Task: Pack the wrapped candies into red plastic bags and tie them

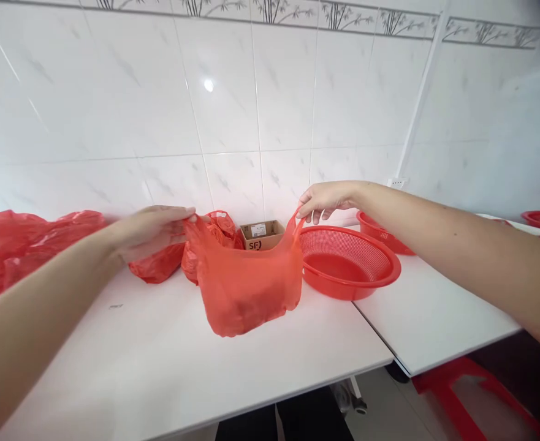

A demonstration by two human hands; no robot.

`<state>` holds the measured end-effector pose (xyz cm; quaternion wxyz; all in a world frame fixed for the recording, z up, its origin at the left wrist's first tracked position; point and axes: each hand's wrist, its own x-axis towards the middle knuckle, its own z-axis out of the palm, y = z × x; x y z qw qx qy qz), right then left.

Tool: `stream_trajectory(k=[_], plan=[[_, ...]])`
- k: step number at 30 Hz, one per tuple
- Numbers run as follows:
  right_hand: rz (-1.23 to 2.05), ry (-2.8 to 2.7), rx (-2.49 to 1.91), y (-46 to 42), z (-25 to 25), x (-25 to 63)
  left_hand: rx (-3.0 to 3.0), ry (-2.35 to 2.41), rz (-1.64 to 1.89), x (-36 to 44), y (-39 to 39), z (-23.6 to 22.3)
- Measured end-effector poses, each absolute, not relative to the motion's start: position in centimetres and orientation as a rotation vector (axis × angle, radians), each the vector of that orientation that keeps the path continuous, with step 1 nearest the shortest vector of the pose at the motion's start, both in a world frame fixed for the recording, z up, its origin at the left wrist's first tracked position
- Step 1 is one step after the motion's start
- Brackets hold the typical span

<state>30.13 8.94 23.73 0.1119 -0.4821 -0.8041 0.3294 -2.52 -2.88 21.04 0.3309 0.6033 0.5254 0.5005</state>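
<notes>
A red plastic bag (251, 288) hangs stretched between my two hands, above the white table (159, 373). My left hand (152, 229) pinches one of its handles, and my right hand (322, 201) pinches the other. Something darker shows through the lower part of the bag, but I cannot make out what it is. Just behind the bag, to the right, stands a red plastic basket (347, 260) with perforated sides. A small cardboard box (263, 236) is partly hidden behind the bag.
Filled red bags (30, 245) line the wall on the left, with another red bag (157, 263) nearer the middle. A second red basket (382, 236) stands behind the first. A gap (373, 331) separates the two tables. A red stool (472, 398) is at the lower right.
</notes>
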Motion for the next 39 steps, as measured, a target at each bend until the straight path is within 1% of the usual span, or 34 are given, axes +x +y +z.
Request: stream_trajectory(k=[3, 5, 8, 11, 14, 19, 22, 27, 30, 32, 35, 37, 39], plan=[[0.978, -2.443, -1.25, 7.4, 24.0, 28.0, 1.414, 1.161, 1.149, -0.7, -2.8, 20.4], [0.967, -2.493, -1.129, 6.2, 24.1, 26.3, 1.407, 1.094, 1.044, 0.9, -3.2, 19.8], [0.948, -2.464, -0.941, 4.5, 24.0, 23.7, 1.415, 1.126, 0.857, 2.9, -3.9, 18.9], [1.052, -2.37, -0.684, 3.2, 23.1, 22.0, 1.427, 1.145, 0.745, 4.1, -4.1, 18.2], [1.092, -2.259, -0.512, 3.1, 21.2, 21.4, 1.376, 1.176, 0.814, 4.3, -3.9, 17.6], [1.067, -2.292, -0.575, 4.0, 17.2, 22.4, 1.246, 1.226, 0.945, 3.8, -4.0, 16.7], [1.054, -2.228, -0.568, 2.9, 16.6, 23.3, 1.301, 1.176, 0.912, 3.3, -4.1, 16.2], [1.184, -2.129, -0.345, 0.0, 17.3, 23.7, 1.56, 1.118, 0.855, 2.6, -3.9, 15.8], [1.188, -2.044, -0.391, 0.6, 15.9, 22.9, 1.737, 1.124, 0.813, 2.8, -4.0, 15.7], [1.263, -2.026, -0.486, 1.9, 14.1, 22.2, 1.823, 1.183, 0.804, 3.1, -4.0, 15.4], [1.392, -2.038, -0.578, 3.5, 11.6, 21.5, 2.015, 1.436, 0.953, 3.8, -4.1, 14.5], [1.473, -2.032, -0.547, 3.8, 10.8, 21.4, 2.205, 1.619, 1.089, 4.1, -4.1, 13.8], [1.579, -2.05, -0.478, 3.6, 10.7, 21.5, 2.383, 1.654, 1.181, 4.2, -4.1, 13.2]])
